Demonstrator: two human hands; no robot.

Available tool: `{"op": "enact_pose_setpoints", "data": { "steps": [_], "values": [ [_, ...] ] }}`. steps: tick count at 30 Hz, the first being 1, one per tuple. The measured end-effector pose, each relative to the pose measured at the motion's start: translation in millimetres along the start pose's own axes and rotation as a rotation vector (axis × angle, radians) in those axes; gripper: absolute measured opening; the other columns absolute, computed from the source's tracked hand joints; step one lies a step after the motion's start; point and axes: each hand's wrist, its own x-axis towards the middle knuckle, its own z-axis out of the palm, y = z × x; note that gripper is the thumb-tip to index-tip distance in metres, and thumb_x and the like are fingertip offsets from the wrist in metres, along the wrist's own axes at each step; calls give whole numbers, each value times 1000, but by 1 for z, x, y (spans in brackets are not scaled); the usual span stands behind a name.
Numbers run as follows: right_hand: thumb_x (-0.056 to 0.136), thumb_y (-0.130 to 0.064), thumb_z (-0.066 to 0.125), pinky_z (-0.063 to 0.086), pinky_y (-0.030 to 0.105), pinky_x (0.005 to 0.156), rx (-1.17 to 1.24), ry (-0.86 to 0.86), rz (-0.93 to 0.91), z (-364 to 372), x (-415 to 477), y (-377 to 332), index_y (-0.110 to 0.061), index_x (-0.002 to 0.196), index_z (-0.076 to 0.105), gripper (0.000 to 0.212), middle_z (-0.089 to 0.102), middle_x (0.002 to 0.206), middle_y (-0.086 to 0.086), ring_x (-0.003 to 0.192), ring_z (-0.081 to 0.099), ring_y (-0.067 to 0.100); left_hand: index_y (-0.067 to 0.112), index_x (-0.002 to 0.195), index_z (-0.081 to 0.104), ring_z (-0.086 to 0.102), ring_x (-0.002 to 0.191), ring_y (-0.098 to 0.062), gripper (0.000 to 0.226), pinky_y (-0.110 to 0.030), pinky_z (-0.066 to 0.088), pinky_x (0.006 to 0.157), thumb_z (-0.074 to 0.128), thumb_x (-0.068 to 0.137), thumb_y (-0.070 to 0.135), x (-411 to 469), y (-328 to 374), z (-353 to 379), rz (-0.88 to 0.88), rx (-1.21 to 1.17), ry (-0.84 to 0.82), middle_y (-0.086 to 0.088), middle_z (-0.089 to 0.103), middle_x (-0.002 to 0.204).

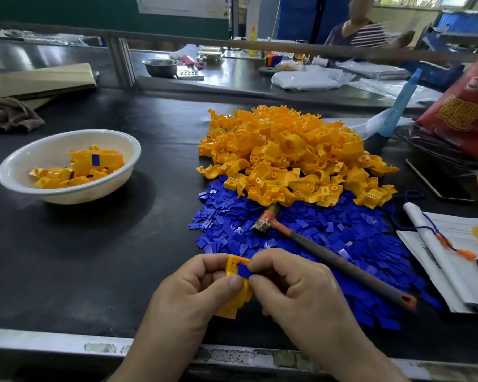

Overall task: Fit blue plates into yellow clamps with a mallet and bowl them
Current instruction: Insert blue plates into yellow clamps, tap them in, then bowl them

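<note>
Left hand grips a yellow clamp, long axis 12-to-6; right hand pinches a blue plate, seemingly pointing 9 o'clock into it

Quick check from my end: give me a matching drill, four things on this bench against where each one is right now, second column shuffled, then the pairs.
Things:
1. mallet
2. white bowl
3. pile of yellow clamps
4. blue plate

Places:
A. at the slot of the yellow clamp held in the left hand, pinched by the right hand
B. far side of the spread of blue plates
C. lying on that blue spread, untouched
D. left of both piles, holding finished clamps

Pairs: 1-C, 2-D, 3-B, 4-A
</note>
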Motion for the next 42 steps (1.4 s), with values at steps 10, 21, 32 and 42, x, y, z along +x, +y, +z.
{"op": "enact_pose_setpoints", "data": {
  "steps": [10,21,32,42],
  "values": [
    [90,-27,59,47,12,62,-90,-48,-177,0,-2,-2,-32,96,63,8,62,82,-17,76,62,5,26,83,75,68,60,-17,19,-23,50,50,68,67,33,-4,-1,6,-31,57,63,-11,74,70],
    [91,-26,59,44,9,61,-151,-2,-191,7,-2,0,-32,96,62,9,60,80,-18,73,59,1,28,84,75,69,60,-15,15,-22,51,50,79,70,32,-10,2,5,8,101,75,-10,74,70],
    [79,-30,68,56,28,65,510,-138,272,11,-3,-1,-35,97,68,19,70,87,0,74,67,16,32,90,73,69,65,-14,38,-22,52,54,62,61,54,-15,4,3,111,215,64,-3,74,75],
    [85,-26,68,55,26,62,495,-80,253,12,-7,-11,-32,93,70,10,70,84,2,73,68,15,22,81,73,71,61,-25,35,-31,55,55,67,57,47,-16,5,3,40,74,48,-12,73,69]
  ]
}}
